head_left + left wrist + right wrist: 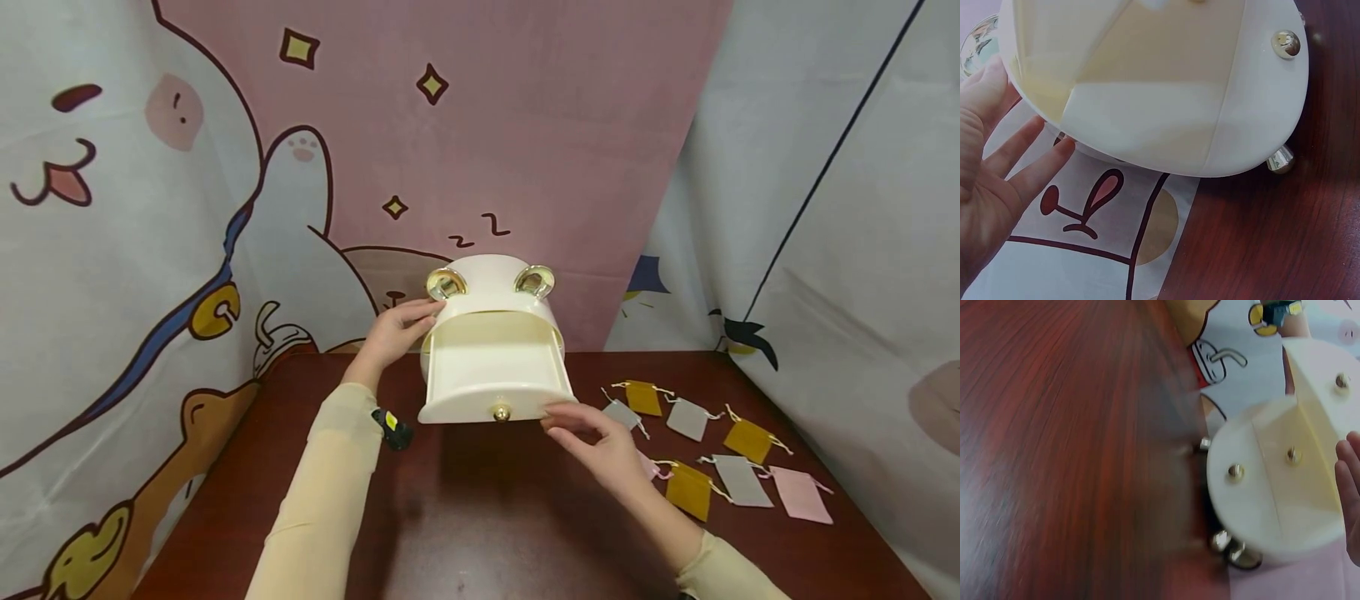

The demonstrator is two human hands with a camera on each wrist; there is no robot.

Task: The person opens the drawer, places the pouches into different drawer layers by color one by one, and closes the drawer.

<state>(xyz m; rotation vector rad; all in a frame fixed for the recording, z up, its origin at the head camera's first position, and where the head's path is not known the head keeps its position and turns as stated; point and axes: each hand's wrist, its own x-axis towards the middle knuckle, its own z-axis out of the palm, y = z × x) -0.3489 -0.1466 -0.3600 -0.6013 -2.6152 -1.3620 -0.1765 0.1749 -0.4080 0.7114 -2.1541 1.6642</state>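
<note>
A white drawer box (491, 287) with two gold ears (535, 282) stands at the far middle of the reddish-brown table (480, 542). Its top drawer (457, 406) is pulled out toward the near side, a gold knob (502, 412) on its front; the floor of the drawer looks bare. Two more gold knobs (1235, 471) show on the box front below it. The left hand (393, 337) lies against the box's left side, fingers loosely spread and gripping nothing. The right hand (600, 446) is at the right end of the drawer front, fingers nearly straight, thumb apart; whether they touch it is unclear. To the right lie mustard (688, 490), grey (741, 479) and pink drawstring pouches (800, 493).
</note>
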